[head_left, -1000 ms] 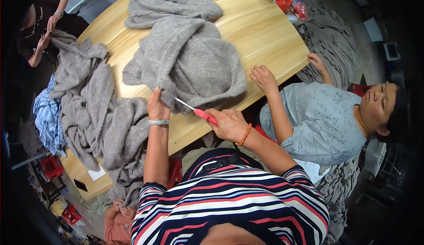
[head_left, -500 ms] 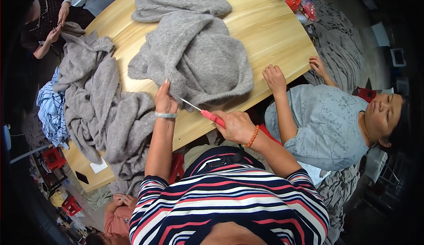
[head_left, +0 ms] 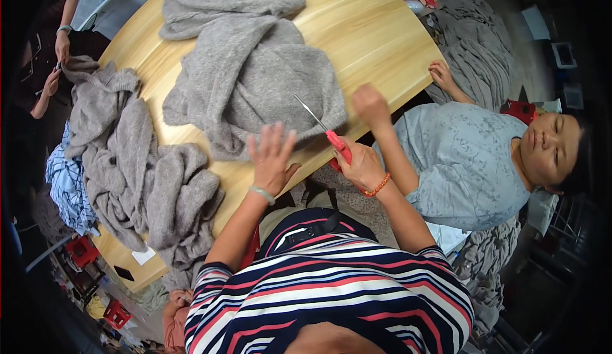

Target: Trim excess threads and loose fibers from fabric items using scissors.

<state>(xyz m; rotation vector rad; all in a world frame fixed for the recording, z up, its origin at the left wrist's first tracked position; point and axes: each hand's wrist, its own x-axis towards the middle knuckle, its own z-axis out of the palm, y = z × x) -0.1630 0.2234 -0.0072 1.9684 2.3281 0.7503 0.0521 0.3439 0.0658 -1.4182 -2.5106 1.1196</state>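
A grey knitted garment (head_left: pixel 280 86) lies bunched on the wooden table (head_left: pixel 363 35) in front of me. My left hand (head_left: pixel 273 166) is open, its fingers spread over the garment's near edge; motion blurs the fingertips. My right hand (head_left: pixel 364 168) grips a pair of red-handled scissors (head_left: pixel 338 140). Their slim metal blades look closed and point up and left above the garment. Whether my left fingertips touch the knit, I cannot tell.
Another grey knit (head_left: pixel 229 0) lies farther back, and a grey heap (head_left: pixel 146 162) covers the left side. A co-worker in a pale blue top (head_left: pixel 452 156) sits close on the right, with a blurred fist (head_left: pixel 371 105) near my scissors. Other people work at the left.
My left hand has let go of the garment's edge and spread its fingers. The scissors have moved right and swung to point more upward. The co-worker's near hand has shifted left.
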